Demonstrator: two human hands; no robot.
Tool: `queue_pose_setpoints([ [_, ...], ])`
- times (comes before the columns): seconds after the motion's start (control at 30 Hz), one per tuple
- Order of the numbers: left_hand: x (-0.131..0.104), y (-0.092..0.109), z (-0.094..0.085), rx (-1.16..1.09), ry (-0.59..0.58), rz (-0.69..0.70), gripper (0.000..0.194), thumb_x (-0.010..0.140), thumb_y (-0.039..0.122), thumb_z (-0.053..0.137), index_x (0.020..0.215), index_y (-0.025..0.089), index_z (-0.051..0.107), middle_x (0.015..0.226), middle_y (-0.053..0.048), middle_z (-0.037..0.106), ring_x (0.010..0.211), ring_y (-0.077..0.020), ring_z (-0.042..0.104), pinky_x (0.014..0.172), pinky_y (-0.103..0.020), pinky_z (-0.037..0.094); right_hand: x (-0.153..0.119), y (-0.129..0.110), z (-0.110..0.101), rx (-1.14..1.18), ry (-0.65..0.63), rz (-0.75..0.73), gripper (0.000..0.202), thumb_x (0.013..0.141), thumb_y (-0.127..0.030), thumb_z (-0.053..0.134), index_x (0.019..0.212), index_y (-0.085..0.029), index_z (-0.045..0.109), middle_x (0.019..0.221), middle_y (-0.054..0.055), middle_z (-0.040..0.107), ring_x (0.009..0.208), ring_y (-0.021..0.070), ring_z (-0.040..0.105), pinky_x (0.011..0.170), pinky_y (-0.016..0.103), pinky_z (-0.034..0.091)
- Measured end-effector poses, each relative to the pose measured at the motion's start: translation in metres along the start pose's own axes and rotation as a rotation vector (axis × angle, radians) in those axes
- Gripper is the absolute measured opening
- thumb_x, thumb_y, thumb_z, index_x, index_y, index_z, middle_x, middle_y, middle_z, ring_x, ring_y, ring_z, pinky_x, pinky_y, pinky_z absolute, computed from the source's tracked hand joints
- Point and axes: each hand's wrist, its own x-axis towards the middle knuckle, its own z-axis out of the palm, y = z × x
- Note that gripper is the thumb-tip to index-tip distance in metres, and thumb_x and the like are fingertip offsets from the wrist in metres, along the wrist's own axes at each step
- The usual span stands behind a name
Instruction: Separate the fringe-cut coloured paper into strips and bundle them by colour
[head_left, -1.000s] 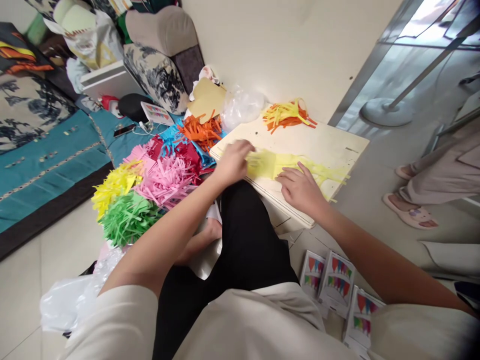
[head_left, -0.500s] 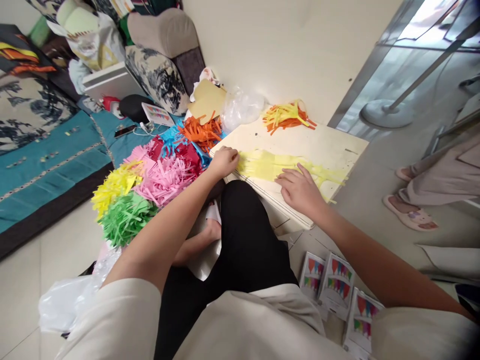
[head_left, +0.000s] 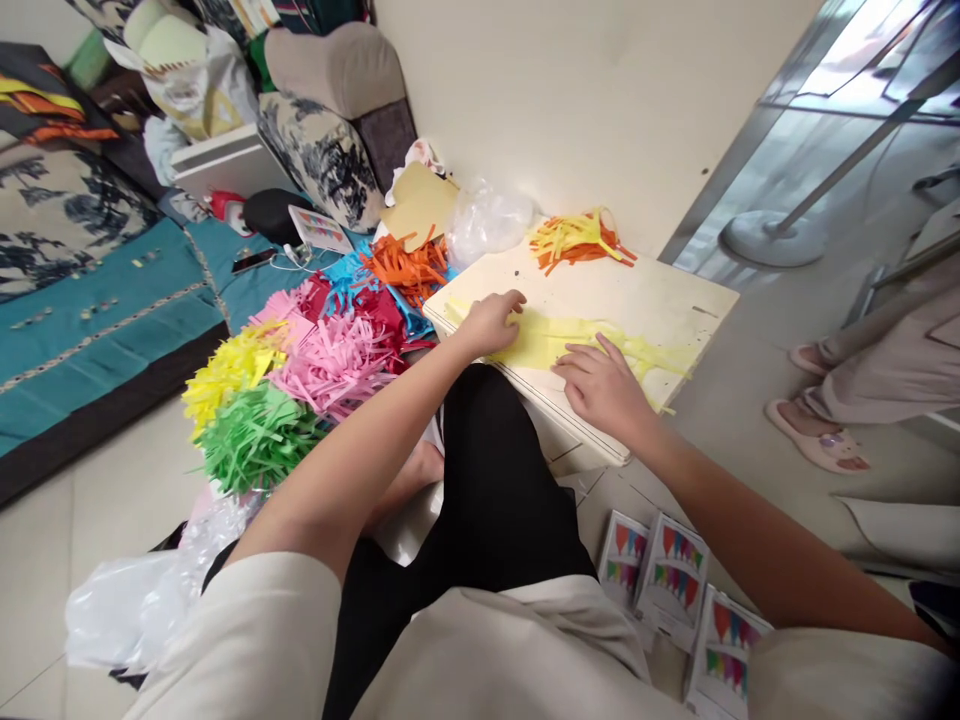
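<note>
A strip of yellow tissue paper (head_left: 551, 335) lies flat across the pale board (head_left: 660, 285), its cut fringe spreading toward the right end. My left hand (head_left: 491, 325) rests over the paper's left part with fingers bent and apart. On the paper's middle, near the board's front edge, my right hand (head_left: 600, 385) lies with its fingers spread. Neither hand grips the paper. At the board's back edge sits a bundle of orange and yellow tissue tassels (head_left: 577, 240).
Heaps of fringed tissue in pink (head_left: 337, 355), green (head_left: 259, 440) and orange (head_left: 409, 268) lie left of the board. Clear plastic (head_left: 487, 220) stands behind it. Printed packs (head_left: 671, 575) lie on the floor at right. Another person's slippered foot (head_left: 821, 435) is farther right.
My left hand has moved right from the board's left edge onto the yellow paper. My right hand has stayed nearly in place.
</note>
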Motion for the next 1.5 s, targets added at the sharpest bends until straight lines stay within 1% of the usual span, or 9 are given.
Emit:
queue_pose_setpoints([
  [0.17, 0.014, 0.007, 0.013, -0.102, -0.028, -0.157, 0.055, 0.083, 0.016, 0.08, 0.135, 0.028, 0.068, 0.136, -0.011, 0.084, 0.129, -0.0351, 0.078, 0.115, -0.053, 0.059, 0.0, -0.002, -0.002, -0.001, 0.002, -0.028, 0.039, 0.105, -0.014, 0.061, 0.121, -0.029, 0.093, 0.127, 0.008, 0.092, 0.142, 0.0373, 0.079, 0.141, 0.077, 0.044],
  [0.33, 0.019, 0.008, 0.009, -0.343, -0.068, -0.155, 0.056, 0.076, 0.011, 0.074, 0.13, 0.027, 0.067, 0.083, 0.003, 0.067, 0.083, -0.0242, 0.072, 0.083, -0.038, 0.058, 0.0, -0.002, 0.0, 0.019, -0.002, -0.02, 0.042, 0.102, -0.013, 0.061, 0.124, -0.029, 0.094, 0.127, 0.009, 0.092, 0.144, 0.0381, 0.077, 0.142, 0.078, 0.042],
  [0.43, 0.023, 0.008, 0.001, -0.452, -0.073, -0.18, 0.047, 0.076, 0.012, 0.074, 0.12, 0.026, 0.066, 0.07, 0.007, 0.054, 0.067, -0.0195, 0.061, 0.071, -0.033, 0.052, 0.0, -0.002, 0.001, 0.029, 0.002, -0.007, 0.043, 0.101, -0.013, 0.062, 0.124, -0.03, 0.094, 0.126, 0.008, 0.092, 0.143, 0.0385, 0.077, 0.143, 0.079, 0.041],
  [0.7, 0.017, -0.002, -0.021, -0.631, -0.143, -0.294, 0.028, 0.089, 0.023, 0.085, 0.111, 0.024, 0.068, 0.078, 0.002, 0.069, 0.064, -0.0158, 0.065, 0.072, -0.032, 0.057, 0.0, -0.002, 0.001, 0.031, -0.008, -0.003, 0.041, 0.102, -0.015, 0.062, 0.122, -0.029, 0.094, 0.125, 0.009, 0.092, 0.141, 0.0383, 0.077, 0.142, 0.077, 0.042],
  [0.87, 0.015, -0.005, -0.022, -0.509, -0.261, -0.225, 0.039, 0.082, 0.028, 0.096, 0.113, 0.023, 0.074, 0.081, 0.0, 0.075, 0.071, -0.0199, 0.07, 0.078, -0.035, 0.061, 0.0, -0.001, 0.0, 0.027, -0.012, -0.01, 0.04, 0.105, -0.016, 0.061, 0.124, -0.028, 0.094, 0.128, 0.01, 0.092, 0.143, 0.0382, 0.077, 0.142, 0.076, 0.042],
  [1.0, 0.016, -0.008, -0.024, -0.498, -0.257, -0.238, 0.042, 0.077, 0.022, 0.096, 0.113, 0.022, 0.074, 0.089, -0.002, 0.079, 0.079, -0.0227, 0.076, 0.082, -0.035, 0.061, 0.0, -0.001, -0.001, 0.024, -0.013, -0.012, 0.04, 0.105, -0.016, 0.061, 0.124, -0.027, 0.094, 0.127, 0.01, 0.092, 0.142, 0.0381, 0.078, 0.142, 0.076, 0.042],
  [1.23, 0.016, -0.029, -0.038, -0.337, -0.117, -0.317, 0.03, 0.085, 0.016, 0.088, 0.11, 0.023, 0.072, 0.075, 0.004, 0.065, 0.067, -0.0158, 0.061, 0.072, -0.028, 0.05, -0.001, -0.002, 0.0, 0.026, -0.011, -0.006, 0.041, 0.104, -0.015, 0.061, 0.124, -0.028, 0.094, 0.127, 0.009, 0.092, 0.141, 0.038, 0.077, 0.141, 0.077, 0.043],
  [1.33, 0.012, -0.044, -0.05, -0.139, -0.053, -0.35, 0.03, 0.089, 0.017, 0.085, 0.117, 0.022, 0.073, 0.085, 0.0, 0.071, 0.081, -0.0211, 0.069, 0.084, -0.033, 0.057, -0.001, -0.001, 0.001, 0.024, -0.008, -0.014, 0.039, 0.107, -0.017, 0.059, 0.124, -0.027, 0.093, 0.128, 0.01, 0.092, 0.142, 0.0388, 0.077, 0.141, 0.078, 0.042],
  [1.5, -0.004, -0.051, -0.065, 0.32, 0.241, -0.424, 0.038, 0.096, 0.011, 0.069, 0.131, 0.022, 0.078, 0.141, -0.02, 0.078, 0.145, -0.0442, 0.069, 0.124, -0.061, 0.054, -0.003, 0.0, 0.003, -0.002, -0.007, 0.021, 0.042, 0.107, -0.017, 0.058, 0.128, -0.027, 0.093, 0.131, 0.01, 0.091, 0.143, 0.0391, 0.076, 0.143, 0.078, 0.04],
])
